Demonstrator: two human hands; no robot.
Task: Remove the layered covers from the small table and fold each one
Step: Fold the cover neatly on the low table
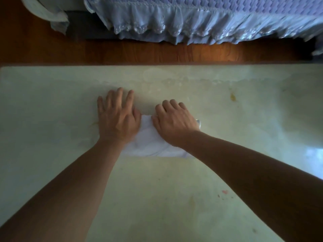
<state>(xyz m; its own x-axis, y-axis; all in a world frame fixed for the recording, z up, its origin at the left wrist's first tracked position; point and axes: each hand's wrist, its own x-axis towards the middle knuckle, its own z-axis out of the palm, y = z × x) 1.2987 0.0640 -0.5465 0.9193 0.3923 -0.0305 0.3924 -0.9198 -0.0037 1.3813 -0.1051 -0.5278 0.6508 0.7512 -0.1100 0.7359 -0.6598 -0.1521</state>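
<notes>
A small folded white cover (150,140) lies on the pale table top (227,119), just above centre. The left hand (117,116) presses flat on its 9 o'clock edge, fingers straight and spread, tips on bare table towards 12 o'clock. The right hand (174,123) rests on its 3 o'clock side, fingers curled down over the cloth's far edge. A ruffled lilac bedspread (192,23) hangs at 12 o'clock above the wooden floor (157,53).
</notes>
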